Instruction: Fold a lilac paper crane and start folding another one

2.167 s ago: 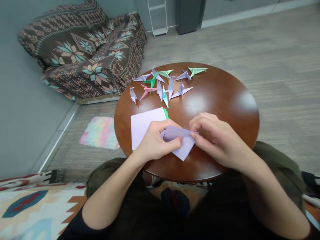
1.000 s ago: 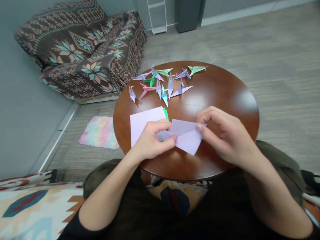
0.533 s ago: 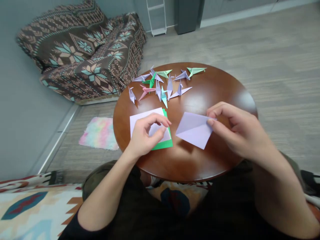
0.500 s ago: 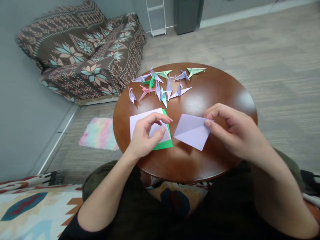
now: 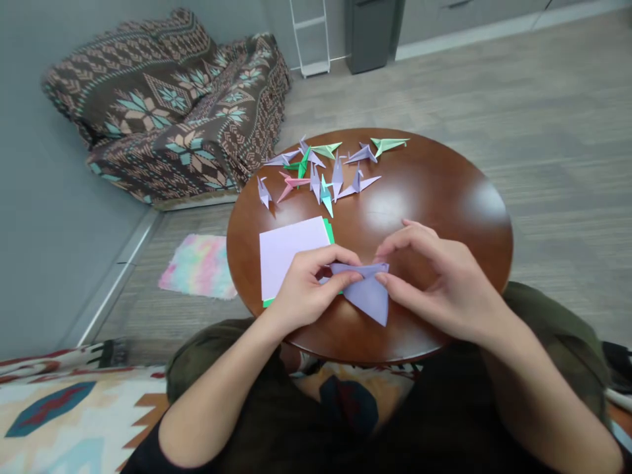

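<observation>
A piece of purple origami paper (image 5: pixel 368 296), partly folded, is held above the near part of the round table. My left hand (image 5: pixel 316 280) pinches its upper left side between thumb and fingers. At the upper right corner, my right hand (image 5: pixel 434 273) has thumb and index finger closed on the paper, the other fingers curled loosely. Beneath and left of my left hand lies a stack of square paper (image 5: pixel 289 250), light purple on top with green edges showing below. Some of the held sheet is hidden by my left fingers.
Several folded paper cranes stand toward the table's far side, among them a pink crane (image 5: pixel 292 185), a light blue crane (image 5: pixel 326 196) and a pale green crane (image 5: pixel 389 145). The brown table (image 5: pixel 444 191) is oval in view. A patterned sofa (image 5: pixel 172 125) stands beyond, left.
The purple paper has come nearer to me and left, and its shape looks narrower. My left hand, formerly apart from it over the stack, now grips it. My right hand moved left with it.
</observation>
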Motion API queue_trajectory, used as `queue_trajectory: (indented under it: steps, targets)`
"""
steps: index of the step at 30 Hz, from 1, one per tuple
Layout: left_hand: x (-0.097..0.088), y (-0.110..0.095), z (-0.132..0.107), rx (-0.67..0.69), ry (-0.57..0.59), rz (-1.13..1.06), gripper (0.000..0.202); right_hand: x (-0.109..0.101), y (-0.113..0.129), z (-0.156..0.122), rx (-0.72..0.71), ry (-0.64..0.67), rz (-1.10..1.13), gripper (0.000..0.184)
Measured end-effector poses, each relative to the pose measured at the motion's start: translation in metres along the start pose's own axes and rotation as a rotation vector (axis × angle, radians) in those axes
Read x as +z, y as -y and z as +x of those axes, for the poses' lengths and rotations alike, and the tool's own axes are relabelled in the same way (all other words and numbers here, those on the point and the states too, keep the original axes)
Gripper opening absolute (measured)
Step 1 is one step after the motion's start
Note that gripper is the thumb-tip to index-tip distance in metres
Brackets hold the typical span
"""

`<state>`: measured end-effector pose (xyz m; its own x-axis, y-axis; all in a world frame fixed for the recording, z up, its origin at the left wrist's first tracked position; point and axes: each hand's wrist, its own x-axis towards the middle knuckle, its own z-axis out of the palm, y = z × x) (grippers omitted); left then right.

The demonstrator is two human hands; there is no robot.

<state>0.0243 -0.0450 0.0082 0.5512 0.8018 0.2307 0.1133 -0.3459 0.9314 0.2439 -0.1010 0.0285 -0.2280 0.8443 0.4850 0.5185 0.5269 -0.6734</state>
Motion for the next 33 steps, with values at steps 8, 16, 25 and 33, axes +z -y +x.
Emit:
queue_trajectory:
  steps: [8,16,25,33]
  targets:
    - [0.0030,0.0017,0.0005,-0.105,-0.027,-0.151,0.018,-0.0014,0.0053,-0.0029,0.000,-0.018,0.014,0.015]
    - [0.0062,0.0045,0.0017,-0.132,-0.007,-0.318,0.033,-0.0032,0.0069,-0.0032,-0.004,-0.024,0.022,0.015]
    - [0.0073,0.0014,0.0024,-0.128,-0.007,-0.386,0.033,-0.0024,0.0060,-0.0027,0.006,-0.018,0.040,0.017]
    - [0.0070,0.0041,0.0009,-0.101,-0.041,-0.292,0.031,0.0008,0.0022,-0.0039,0.060,-0.099,0.080,0.019]
